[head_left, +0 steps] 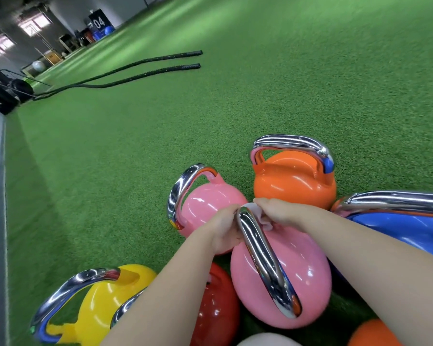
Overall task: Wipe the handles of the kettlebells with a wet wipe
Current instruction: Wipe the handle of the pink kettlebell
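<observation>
Nearest, a glossy pink kettlebell [280, 278] with chrome handle [263, 255] lies on green turf [110, 171]. Left hand [224, 228] grips the handle's far end; right hand [276, 213], at one o'clock, pinches a white wet wipe [265, 221] against it.

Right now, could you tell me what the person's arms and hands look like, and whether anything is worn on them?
Both forearms are bare as far as the frame shows: no sleeves, gloves, watch, bracelets or rings are visible on the left hand or the right hand. The fingertips are partly hidden, so nails cannot be judged.
</observation>
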`<action>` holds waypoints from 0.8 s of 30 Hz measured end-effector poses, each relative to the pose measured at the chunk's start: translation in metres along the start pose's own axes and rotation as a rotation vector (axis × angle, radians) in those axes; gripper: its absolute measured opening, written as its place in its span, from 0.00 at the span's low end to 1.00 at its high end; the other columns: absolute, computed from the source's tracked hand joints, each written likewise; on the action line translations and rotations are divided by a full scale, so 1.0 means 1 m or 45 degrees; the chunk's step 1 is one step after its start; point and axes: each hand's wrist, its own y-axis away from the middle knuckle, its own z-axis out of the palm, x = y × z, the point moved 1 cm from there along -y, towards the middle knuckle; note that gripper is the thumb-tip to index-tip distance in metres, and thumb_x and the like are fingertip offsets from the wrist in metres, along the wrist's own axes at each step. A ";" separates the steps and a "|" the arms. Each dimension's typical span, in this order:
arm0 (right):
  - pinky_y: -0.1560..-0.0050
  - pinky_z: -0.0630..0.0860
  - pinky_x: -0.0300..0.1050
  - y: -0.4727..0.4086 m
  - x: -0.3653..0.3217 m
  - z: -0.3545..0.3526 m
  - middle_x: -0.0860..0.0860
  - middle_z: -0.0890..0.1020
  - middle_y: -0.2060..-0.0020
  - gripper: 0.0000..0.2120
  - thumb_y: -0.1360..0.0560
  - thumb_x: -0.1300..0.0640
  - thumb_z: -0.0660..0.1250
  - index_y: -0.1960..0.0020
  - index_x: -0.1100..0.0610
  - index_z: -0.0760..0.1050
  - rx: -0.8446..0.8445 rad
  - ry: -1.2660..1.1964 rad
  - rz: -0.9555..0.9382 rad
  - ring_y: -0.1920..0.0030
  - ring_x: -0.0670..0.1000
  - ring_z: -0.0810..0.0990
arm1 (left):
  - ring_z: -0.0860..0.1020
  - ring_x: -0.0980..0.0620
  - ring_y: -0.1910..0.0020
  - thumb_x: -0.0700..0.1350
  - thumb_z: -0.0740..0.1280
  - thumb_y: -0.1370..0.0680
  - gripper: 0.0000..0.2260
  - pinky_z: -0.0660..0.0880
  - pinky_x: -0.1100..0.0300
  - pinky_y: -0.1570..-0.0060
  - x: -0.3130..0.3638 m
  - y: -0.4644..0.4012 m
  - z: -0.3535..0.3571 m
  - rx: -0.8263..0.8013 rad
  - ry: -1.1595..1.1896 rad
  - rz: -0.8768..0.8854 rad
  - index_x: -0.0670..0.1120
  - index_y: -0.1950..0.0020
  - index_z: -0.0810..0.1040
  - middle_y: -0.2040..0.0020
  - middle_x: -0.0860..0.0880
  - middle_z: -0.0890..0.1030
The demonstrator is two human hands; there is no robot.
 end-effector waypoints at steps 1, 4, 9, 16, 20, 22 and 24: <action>0.67 0.63 0.38 0.002 -0.001 0.000 0.54 0.67 0.74 0.24 0.18 0.50 0.44 0.70 0.56 0.62 -0.009 -0.039 0.009 0.74 0.49 0.67 | 0.76 0.47 0.60 0.43 0.54 0.22 0.17 0.76 0.59 0.64 0.002 0.000 0.000 -0.002 0.026 0.007 0.35 0.41 0.73 0.54 0.40 0.76; 0.63 0.68 0.42 0.006 -0.003 -0.002 0.57 0.70 0.74 0.27 0.18 0.50 0.45 0.69 0.60 0.68 -0.109 -0.214 -0.031 0.74 0.52 0.70 | 0.75 0.45 0.65 0.40 0.50 0.21 0.13 0.78 0.57 0.69 0.014 0.001 0.004 -0.074 -0.026 0.024 0.35 0.53 0.72 0.62 0.40 0.74; 0.68 0.61 0.43 0.014 -0.006 -0.009 0.56 0.70 0.71 0.26 0.19 0.46 0.44 0.69 0.58 0.66 -0.275 -0.398 0.009 0.74 0.50 0.66 | 0.76 0.51 0.73 0.38 0.53 0.21 0.10 0.73 0.61 0.65 0.036 0.003 0.010 -0.016 -0.409 -0.075 0.40 0.59 0.71 0.71 0.45 0.76; 0.43 0.72 0.51 0.005 0.002 -0.015 0.57 0.73 0.65 0.26 0.21 0.43 0.43 0.60 0.61 0.68 -0.229 -0.652 0.298 0.60 0.54 0.71 | 0.74 0.53 0.77 0.35 0.53 0.24 0.11 0.71 0.65 0.70 0.052 -0.005 0.023 -0.055 -0.860 -0.257 0.41 0.64 0.70 0.79 0.49 0.74; 0.51 0.73 0.51 0.004 -0.002 -0.014 0.58 0.76 0.64 0.28 0.20 0.44 0.41 0.53 0.64 0.70 -0.236 -0.684 0.360 0.60 0.55 0.75 | 0.73 0.55 0.81 0.34 0.52 0.24 0.12 0.70 0.69 0.75 0.053 -0.011 0.023 -0.130 -0.885 -0.333 0.43 0.66 0.67 0.79 0.49 0.73; 0.51 0.73 0.49 0.002 -0.003 -0.010 0.56 0.76 0.66 0.27 0.21 0.46 0.42 0.62 0.61 0.70 -0.223 -0.642 0.374 0.63 0.54 0.74 | 0.74 0.55 0.78 0.35 0.53 0.24 0.12 0.72 0.67 0.72 0.052 -0.016 0.021 -0.137 -0.856 -0.356 0.43 0.66 0.69 0.76 0.49 0.74; 0.42 0.73 0.51 -0.001 -0.003 -0.004 0.54 0.75 0.72 0.24 0.22 0.48 0.43 0.66 0.59 0.68 -0.193 -0.618 0.384 0.64 0.54 0.73 | 0.76 0.55 0.78 0.36 0.54 0.23 0.11 0.73 0.67 0.74 0.050 -0.018 0.020 -0.102 -0.766 -0.389 0.42 0.64 0.71 0.74 0.49 0.77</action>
